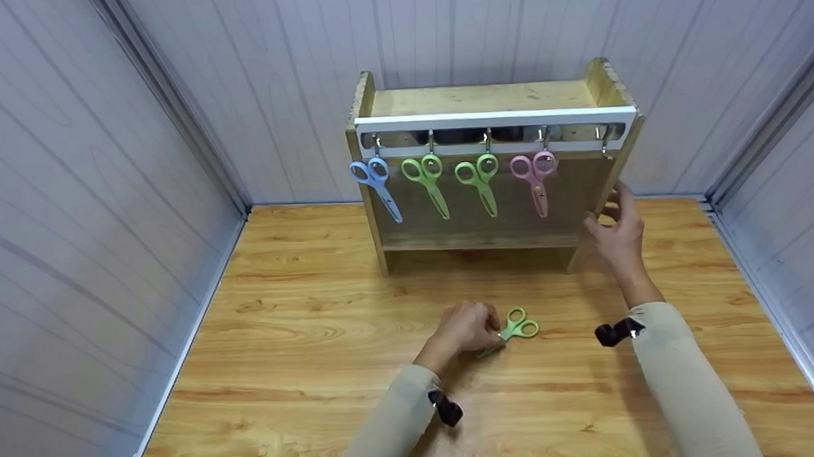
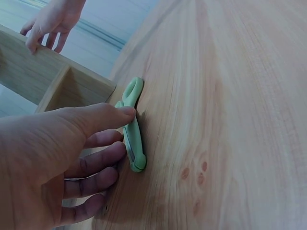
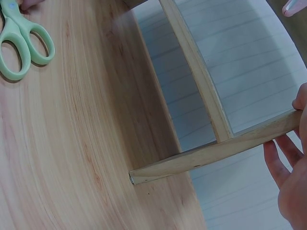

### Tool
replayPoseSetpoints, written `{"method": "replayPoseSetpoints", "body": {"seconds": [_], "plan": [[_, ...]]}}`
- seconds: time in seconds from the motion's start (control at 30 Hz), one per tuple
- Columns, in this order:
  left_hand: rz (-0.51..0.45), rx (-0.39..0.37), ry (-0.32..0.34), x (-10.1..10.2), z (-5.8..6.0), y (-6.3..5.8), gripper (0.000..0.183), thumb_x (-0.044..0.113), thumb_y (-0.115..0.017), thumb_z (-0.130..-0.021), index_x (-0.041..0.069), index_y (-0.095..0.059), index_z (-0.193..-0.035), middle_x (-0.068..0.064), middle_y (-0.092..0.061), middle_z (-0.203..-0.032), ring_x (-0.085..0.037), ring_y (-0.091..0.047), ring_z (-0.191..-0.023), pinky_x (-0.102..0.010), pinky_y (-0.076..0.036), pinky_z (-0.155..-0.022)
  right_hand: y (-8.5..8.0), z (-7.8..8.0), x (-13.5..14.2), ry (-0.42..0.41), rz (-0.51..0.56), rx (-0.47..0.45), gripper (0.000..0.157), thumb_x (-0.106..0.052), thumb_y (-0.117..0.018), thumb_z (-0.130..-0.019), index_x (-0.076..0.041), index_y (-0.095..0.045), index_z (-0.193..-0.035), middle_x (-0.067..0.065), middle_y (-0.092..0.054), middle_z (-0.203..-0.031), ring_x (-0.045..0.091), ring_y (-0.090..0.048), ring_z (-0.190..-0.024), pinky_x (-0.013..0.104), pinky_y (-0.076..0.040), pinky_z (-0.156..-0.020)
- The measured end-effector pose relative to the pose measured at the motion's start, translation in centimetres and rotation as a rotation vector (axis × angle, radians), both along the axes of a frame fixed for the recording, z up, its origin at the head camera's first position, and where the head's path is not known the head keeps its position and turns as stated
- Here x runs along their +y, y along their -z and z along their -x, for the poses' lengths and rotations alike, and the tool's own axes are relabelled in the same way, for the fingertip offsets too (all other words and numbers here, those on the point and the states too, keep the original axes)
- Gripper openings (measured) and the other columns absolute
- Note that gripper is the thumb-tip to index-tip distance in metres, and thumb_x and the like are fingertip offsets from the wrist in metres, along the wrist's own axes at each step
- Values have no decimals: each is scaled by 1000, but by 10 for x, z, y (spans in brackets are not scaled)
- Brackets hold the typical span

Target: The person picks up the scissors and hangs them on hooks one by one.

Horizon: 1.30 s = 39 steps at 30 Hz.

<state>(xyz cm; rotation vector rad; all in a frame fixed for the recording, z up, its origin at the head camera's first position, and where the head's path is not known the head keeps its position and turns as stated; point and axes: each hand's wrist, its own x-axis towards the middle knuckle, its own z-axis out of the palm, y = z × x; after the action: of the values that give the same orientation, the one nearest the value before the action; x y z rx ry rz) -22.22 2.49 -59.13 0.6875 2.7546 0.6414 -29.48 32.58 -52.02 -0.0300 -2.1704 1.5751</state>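
Green-handled scissors (image 1: pixel 521 325) lie on the wooden table before the rack, handle loops toward the right. My left hand (image 1: pixel 464 326) pinches them near the pivot, thumb on one side and fingers on the other in the left wrist view. Part of the blades is hidden by this hand in the head view. My right hand (image 1: pixel 620 235) grips the right side panel of a wooden rack (image 1: pixel 484 99), with the thumb toward the front. Blue scissors (image 1: pixel 377 181), two green pairs and pink scissors (image 1: pixel 535 176) hang from hooks on the rack's front.
A white bar (image 1: pixel 495 118) with several metal hooks runs along the rack's upper front. The rightmost hook (image 1: pixel 606 150) bears no scissors. Pale panel walls (image 1: pixel 85 203) enclose the table (image 1: pixel 304 401) at the left, back and right.
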Motion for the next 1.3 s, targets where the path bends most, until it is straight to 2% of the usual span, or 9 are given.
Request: {"method": "replayPoseSetpoints", "body": {"seconds": [0.23, 0.53, 0.8, 1.1, 1.3], "plan": [[7, -4, 5, 1, -1, 0, 19, 40, -95, -91, 24, -87, -99, 10, -84, -97, -6, -64, -79, -24, -48, -69, 0, -1, 0, 2, -6, 1, 74, 0, -70, -100, -14, -47, -168, 0, -62, -133, 1, -66, -109, 10, -57, -83], [30, 3, 0, 3, -2, 1, 17, 39, -94, -92, 25, -86, -93, 13, -81, -88, -4, -56, -72, -23, -42, -63, 0, 0, -1, 3, 2, 27, 73, 3, -72, -99, -12, -50, -167, 8, -65, -133, -1, -66, -104, 8, -56, -79], [34, 13, 16, 5, -3, 2, 16, 35, -91, -89, 24, -82, -82, 16, -67, -75, -5, -48, -67, -23, -38, -61, -1, -1, 0, -5, -22, -3, 74, 1, -70, -102, -14, -45, -170, 9, -61, -139, 7, -64, -112, 7, -56, -82], [25, 0, 1, 3, -3, 3, 18, 37, -92, -91, 24, -81, -94, 13, -74, -86, -6, -56, -75, -25, -46, -67, 0, -1, 0, -9, -12, -10, 73, -1, -70, -102, -16, -47, -169, 8, -62, -138, 5, -65, -111, 8, -57, -82], [-13, -21, 7, 2, -3, 4, 16, 30, -90, -90, 23, -79, -99, 14, -68, -85, -6, -55, -77, -25, -44, -70, 1, -1, 1, -1, -9, -8, 74, -2, -70, -101, -18, -47, -170, 1, -61, -136, 4, -66, -111, 9, -56, -81]]}}
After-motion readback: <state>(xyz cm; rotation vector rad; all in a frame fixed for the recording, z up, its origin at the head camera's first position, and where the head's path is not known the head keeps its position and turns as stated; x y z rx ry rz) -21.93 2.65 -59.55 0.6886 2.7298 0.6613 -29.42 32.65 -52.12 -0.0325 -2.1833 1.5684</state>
